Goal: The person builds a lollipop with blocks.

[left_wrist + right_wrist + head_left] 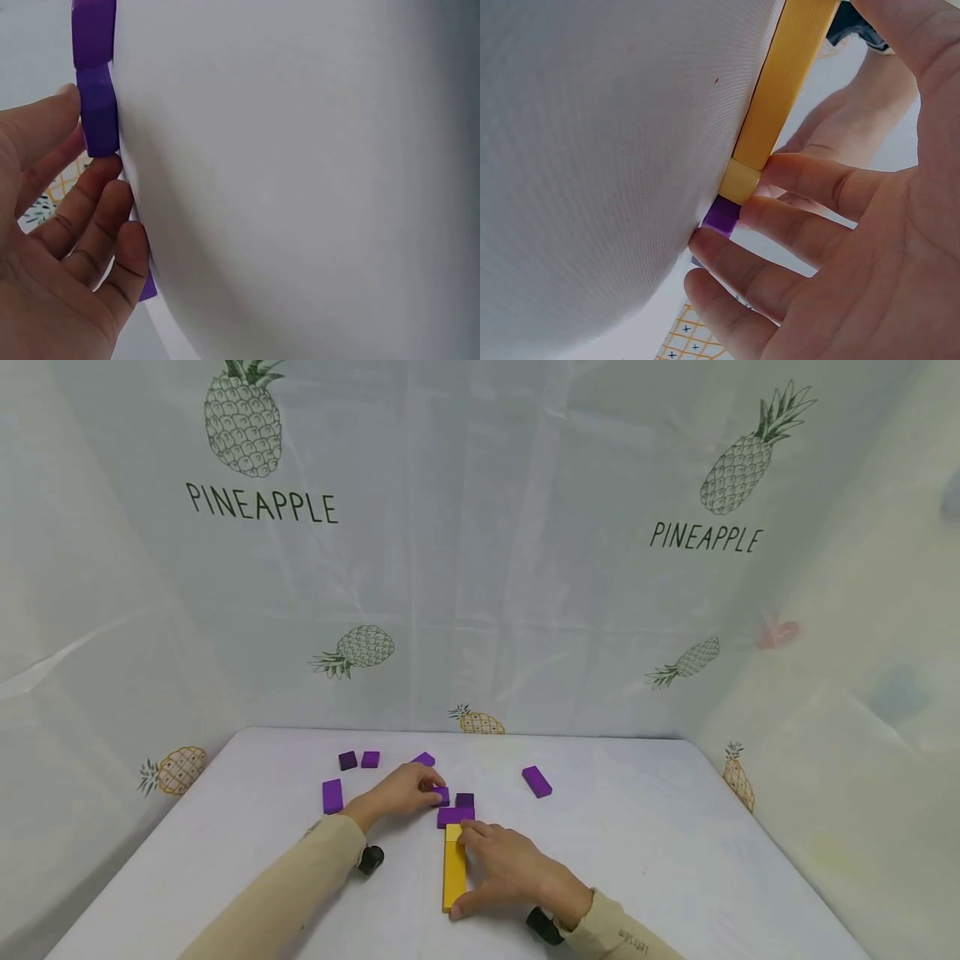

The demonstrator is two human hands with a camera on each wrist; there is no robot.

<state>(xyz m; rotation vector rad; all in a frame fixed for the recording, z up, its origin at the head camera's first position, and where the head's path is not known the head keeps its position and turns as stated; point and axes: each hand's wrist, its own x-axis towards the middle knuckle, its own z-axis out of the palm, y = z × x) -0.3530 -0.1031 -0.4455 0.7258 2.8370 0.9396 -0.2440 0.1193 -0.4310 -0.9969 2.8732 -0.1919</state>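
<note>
My left hand (pixel 403 788) pinches a small purple block (pixel 99 112) between thumb and fingers, at the left above a flat purple block (pixel 451 817). In the left wrist view, this small block touches another purple block. A dark purple cube (pixel 465 800) stands at the flat block's far right. Below the flat block lie a small yellow block (pixel 453 832) and a long yellow block (pixel 453 877), end to end. My right hand (pixel 513 870) spans these from the right, fingertips touching the blocks' side near the top, thumb at the long block's near end.
Further left lie a dark purple cube (pixel 347 761), a lighter purple block (pixel 371 759) and a purple rectangular block (pixel 332 796). Behind my left hand a purple block (pixel 424 759) is partly hidden. Another purple block (pixel 537 782) lies back right. A pineapple-print curtain (pixel 480 568) hangs behind the white table (pixel 637 827).
</note>
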